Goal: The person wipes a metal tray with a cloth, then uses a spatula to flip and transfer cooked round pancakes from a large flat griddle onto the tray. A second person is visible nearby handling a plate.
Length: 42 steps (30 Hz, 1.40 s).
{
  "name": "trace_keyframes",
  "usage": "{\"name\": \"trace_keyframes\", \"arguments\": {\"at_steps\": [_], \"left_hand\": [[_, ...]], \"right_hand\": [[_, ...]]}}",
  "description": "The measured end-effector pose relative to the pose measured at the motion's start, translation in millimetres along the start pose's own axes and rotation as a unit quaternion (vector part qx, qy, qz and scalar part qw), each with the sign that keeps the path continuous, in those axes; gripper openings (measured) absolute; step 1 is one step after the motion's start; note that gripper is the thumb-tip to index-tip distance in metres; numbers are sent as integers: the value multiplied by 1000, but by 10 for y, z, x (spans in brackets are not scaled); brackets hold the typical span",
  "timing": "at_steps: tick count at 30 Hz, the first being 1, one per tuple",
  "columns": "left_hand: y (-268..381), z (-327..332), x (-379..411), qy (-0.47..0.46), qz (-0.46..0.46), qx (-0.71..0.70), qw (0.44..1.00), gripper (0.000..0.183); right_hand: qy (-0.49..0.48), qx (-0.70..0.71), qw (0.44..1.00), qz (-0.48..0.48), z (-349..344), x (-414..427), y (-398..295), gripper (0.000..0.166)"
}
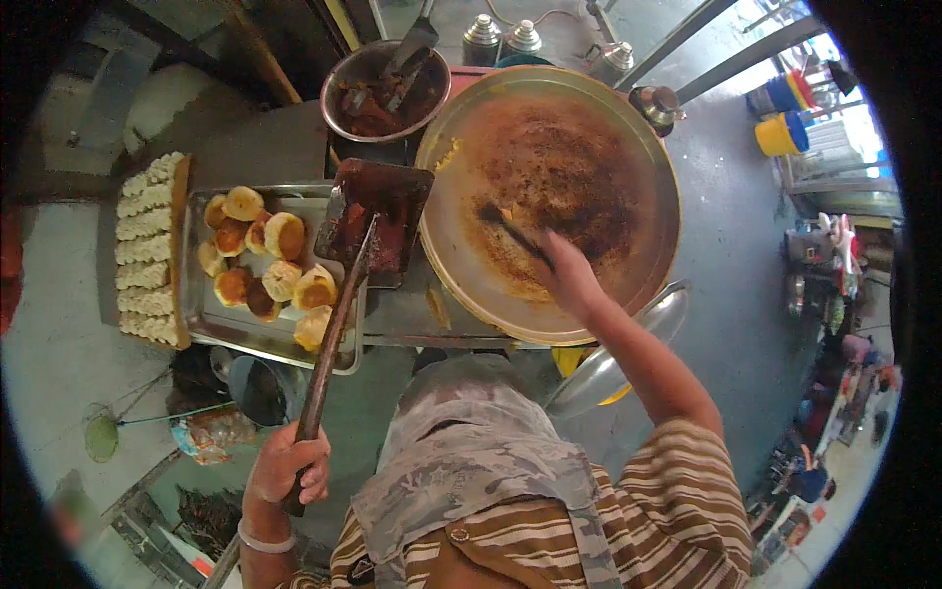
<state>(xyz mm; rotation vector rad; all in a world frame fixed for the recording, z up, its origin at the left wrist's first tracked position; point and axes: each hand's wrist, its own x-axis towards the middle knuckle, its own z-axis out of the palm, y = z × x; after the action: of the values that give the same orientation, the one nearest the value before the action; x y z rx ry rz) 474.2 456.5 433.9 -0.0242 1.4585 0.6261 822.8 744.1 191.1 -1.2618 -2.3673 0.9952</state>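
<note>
My left hand grips the long wooden handle of a flat shovel. Its square, reddish-brown blade is beside the rim of a large round pan, partly over the edge of a metal tray. Over the pan, my right hand is closed around a dark-handled tool, seemingly a brush; its dark head is by the pan's surface and blurred. Brown, scorched residue covers much of the pan floor. Yellow scraps cling near its left side.
Several browned round breads lie in the tray. Left of it, a wooden board bears rows of pale dough. A steel bowl with dark food and a spatula stands behind. Metal flasks are beyond the pan; a domed lid leans at front right.
</note>
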Motion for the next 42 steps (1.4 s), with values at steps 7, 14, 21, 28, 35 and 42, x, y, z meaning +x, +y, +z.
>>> {"name": "trace_keyframes", "arguments": {"at_steps": [7,14,21,28,35,42], "left_hand": [[-52,-3,142,-20,-10,2,1000,16],[96,35,87,-13,16,72,997,17],[94,-10,136,-63,-50,84,993,20],[157,468,363,-151,-38,82,984,18],[98,897,559,-139,-88,-91,982,22],[37,1256,818,-140,-80,-181,970,24]], "right_hand": [[-187,-58,978,78,212,-1267,-14,45],[81,21,995,50,371,435,-262,25],[-14,-37,988,148,278,-770,181,37],[-55,-43,996,50,-226,924,-96,25],[-4,-69,997,46,-133,1615,-24,30],[-171,-173,970,16,184,1755,-455,37]]}}
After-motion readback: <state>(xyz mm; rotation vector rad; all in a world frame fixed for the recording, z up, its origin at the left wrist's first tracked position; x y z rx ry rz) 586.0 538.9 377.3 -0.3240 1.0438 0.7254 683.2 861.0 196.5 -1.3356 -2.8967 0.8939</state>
